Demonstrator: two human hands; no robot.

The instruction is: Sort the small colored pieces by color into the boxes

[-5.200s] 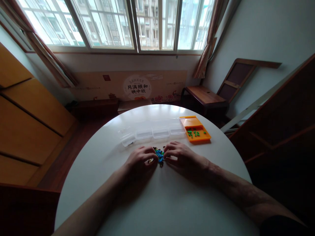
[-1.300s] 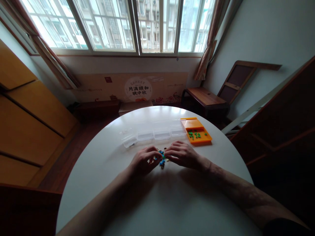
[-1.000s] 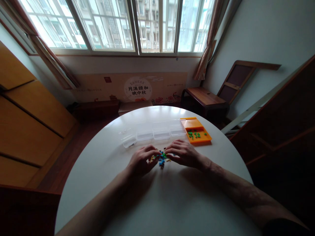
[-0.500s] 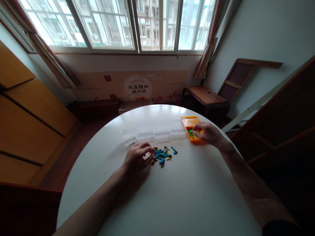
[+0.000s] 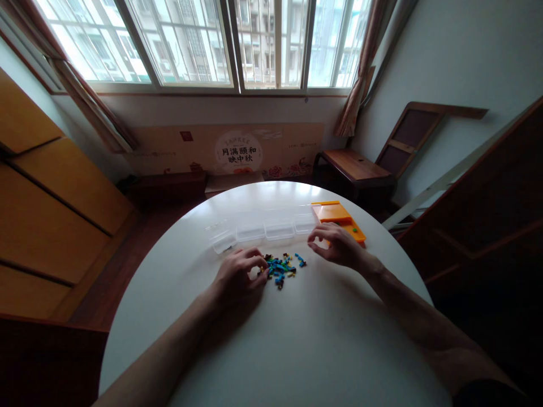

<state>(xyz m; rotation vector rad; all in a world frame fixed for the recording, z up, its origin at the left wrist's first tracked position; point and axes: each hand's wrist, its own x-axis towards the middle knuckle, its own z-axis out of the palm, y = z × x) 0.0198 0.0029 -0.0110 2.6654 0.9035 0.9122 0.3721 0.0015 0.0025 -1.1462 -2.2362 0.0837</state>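
Note:
A small pile of tiny blue, green, yellow and dark pieces (image 5: 282,264) lies on the round white table (image 5: 271,350). My left hand (image 5: 240,274) rests knuckles up at the pile's left edge. Its fingers are curled, with the tips touching the nearest pieces; what they pinch is hidden. My right hand (image 5: 337,247) hovers low between the pile and an orange tray (image 5: 333,212), fingers loosely spread and pointing left, nothing seen in them. The hand covers the front of the tray, which holds small green pieces.
A row of clear plastic boxes (image 5: 263,230) stands behind the pile, one at the left end set askew. Beyond the table are a window, a printed board on the wall, a wooden bench at the right and wooden panels at the left.
My right hand left the pile, reached to the orange tray, and has now drawn back toward the pile. My left hand stayed at the pile's left edge.

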